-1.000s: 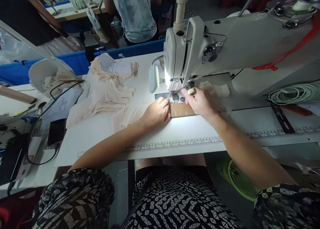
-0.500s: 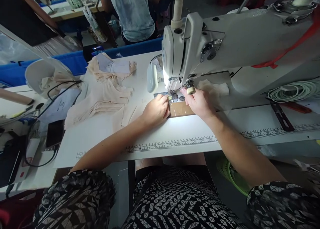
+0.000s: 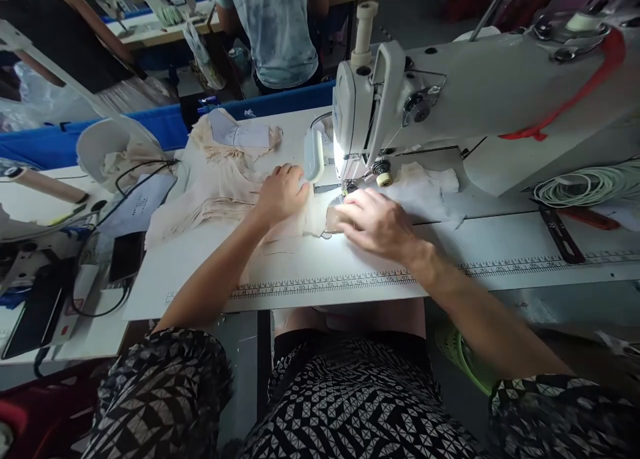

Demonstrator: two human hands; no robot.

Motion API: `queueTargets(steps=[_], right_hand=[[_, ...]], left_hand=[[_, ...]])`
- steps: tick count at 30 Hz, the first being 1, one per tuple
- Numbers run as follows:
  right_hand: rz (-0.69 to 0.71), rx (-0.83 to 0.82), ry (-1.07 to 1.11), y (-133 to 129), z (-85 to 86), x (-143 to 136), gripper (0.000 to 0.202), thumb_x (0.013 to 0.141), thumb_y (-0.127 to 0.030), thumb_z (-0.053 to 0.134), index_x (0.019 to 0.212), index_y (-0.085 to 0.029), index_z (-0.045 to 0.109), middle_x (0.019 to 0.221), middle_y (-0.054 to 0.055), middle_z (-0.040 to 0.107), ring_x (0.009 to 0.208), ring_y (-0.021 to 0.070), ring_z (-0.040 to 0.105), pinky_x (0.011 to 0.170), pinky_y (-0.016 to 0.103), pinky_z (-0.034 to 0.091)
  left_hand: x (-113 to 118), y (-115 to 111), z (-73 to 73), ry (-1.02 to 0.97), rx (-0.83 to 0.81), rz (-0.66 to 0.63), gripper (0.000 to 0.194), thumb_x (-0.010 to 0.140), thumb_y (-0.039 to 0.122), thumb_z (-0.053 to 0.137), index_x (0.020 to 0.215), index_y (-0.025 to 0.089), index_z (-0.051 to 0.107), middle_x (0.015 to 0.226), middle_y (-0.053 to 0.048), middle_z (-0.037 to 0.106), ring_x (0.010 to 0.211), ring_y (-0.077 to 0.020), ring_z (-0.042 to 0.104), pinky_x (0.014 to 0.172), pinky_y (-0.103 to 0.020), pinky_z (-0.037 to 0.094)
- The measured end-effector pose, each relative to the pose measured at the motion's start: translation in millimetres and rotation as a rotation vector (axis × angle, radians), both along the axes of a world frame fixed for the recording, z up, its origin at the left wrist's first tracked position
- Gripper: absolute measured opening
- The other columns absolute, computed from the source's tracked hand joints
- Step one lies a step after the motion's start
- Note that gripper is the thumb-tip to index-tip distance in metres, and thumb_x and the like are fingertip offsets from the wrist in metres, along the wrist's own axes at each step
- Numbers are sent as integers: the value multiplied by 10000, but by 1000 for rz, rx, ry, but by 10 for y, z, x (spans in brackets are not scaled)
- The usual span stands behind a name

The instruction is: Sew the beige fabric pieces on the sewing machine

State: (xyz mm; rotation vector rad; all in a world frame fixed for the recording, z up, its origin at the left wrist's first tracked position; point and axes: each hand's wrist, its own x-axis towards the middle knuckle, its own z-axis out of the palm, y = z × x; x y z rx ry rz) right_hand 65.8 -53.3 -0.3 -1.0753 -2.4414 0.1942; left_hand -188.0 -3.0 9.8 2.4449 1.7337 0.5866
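A white sewing machine [image 3: 350, 125] stands before me, its lamp lighting the area under the needle. My left hand [image 3: 284, 193] lies on thin pale beige fabric [image 3: 295, 225] left of the needle, thumb apart from the fingers. My right hand [image 3: 377, 222] is stretched over the plate just in front of the presser foot [image 3: 347, 187], palm down, fingers pointing left and slightly blurred. Its fingers partly cover a brown plate [image 3: 332, 220] beside the fabric's edge. Layered beige pieces [image 3: 200, 209] lie left of my left hand.
A bundle of beige pieces with a paper label [image 3: 240, 135] lies at the back. Right of the needle is a whitish cloth piece [image 3: 430, 179]. A dark-handled tool [image 3: 563, 235] and coiled pale cord [image 3: 585, 182] lie far right. A ruler strip [image 3: 325, 287] runs along the front edge. Other people are beyond.
My left hand has moved left and back from the needle onto the fabric. My right hand has come left from beside the needle to in front of it. Fabric now covers part of the brown plate.
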Motion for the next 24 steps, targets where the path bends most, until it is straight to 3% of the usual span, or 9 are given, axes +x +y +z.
queueTargets(steps=[4, 6, 8, 10, 13, 16, 18, 21, 24], right_hand=[[258, 67, -126, -339, -14, -382, 743, 965, -656, 666, 1530, -182, 574, 1630, 186, 512, 1509, 392, 420, 1215, 605, 378], [310, 70, -157, -551, -21, -512, 979, 889, -786, 690, 1567, -100, 519, 1643, 250, 472, 1546, 418, 365, 1245, 616, 341], [288, 67, -179, -748, -29, -548, 1033, 850, -783, 746, 1563, -72, 513, 1565, 275, 537, 1486, 428, 425, 1195, 611, 393], [248, 81, -177, -907, -54, -505, 809, 897, -615, 793, 1491, -105, 587, 1415, 233, 646, 1343, 391, 531, 1091, 554, 476], [236, 116, -71, -1066, -116, -397, 194, 1025, -302, 654, 1167, -196, 731, 1105, 115, 728, 1083, 280, 608, 937, 418, 517], [269, 53, 142, -1187, -118, -320, 285, 1077, -191, 467, 919, -240, 699, 918, 61, 702, 931, 226, 599, 862, 372, 509], [282, -148, 335, -1282, -70, -258, 307, 1095, -235, 435, 909, -251, 677, 891, 51, 697, 886, 218, 607, 827, 373, 520], [289, -659, 617, -1451, -66, -97, 257, 1095, -392, 510, 959, -258, 684, 865, 30, 698, 781, 196, 624, 718, 339, 528], [166, -1129, 810, -1618, -352, 80, 324, 1008, -555, 665, 900, -251, 697, 776, 2, 677, 662, 171, 588, 613, 302, 497]], left_hand=[[-164, -37, 122, 3, -239, 111, 197, 888, 348, 636, 997, 205, 717, 924, -72, 752, 919, -286, 683, 827, -359, 525], [-216, -116, 147, -47, -317, 75, 206, 883, 398, 624, 907, 216, 715, 860, -46, 734, 841, -251, 664, 758, -322, 489], [-291, -244, 149, -129, -367, 14, 261, 891, 456, 606, 832, 223, 706, 751, -20, 687, 746, -213, 620, 687, -295, 445], [-396, -429, 143, -227, -454, -38, 314, 913, 506, 590, 825, 227, 704, 623, 10, 612, 631, -176, 548, 630, -279, 408], [-586, -802, 157, -393, -558, -17, 349, 965, 541, 564, 915, 231, 716, 533, 35, 551, 530, -142, 457, 582, -264, 389], [-825, -1258, 215, -516, -602, 65, 386, 1008, 567, 544, 991, 233, 736, 601, 6, 614, 518, -130, 432, 533, -257, 372], [-1031, -1601, 259, -557, -703, 73, 411, 1019, 587, 556, 988, 222, 743, 673, -22, 659, 524, -121, 446, 519, -252, 384], [-1339, -2116, 284, -587, -878, 18, 445, 1007, 614, 598, 963, 195, 740, 674, -27, 662, 501, -101, 464, 514, -232, 410], [-1470, -2457, 213, -577, -1009, -5, 521, 995, 668, 565, 907, 185, 739, 596, -7, 613, 443, -89, 404, 469, -225, 362]])
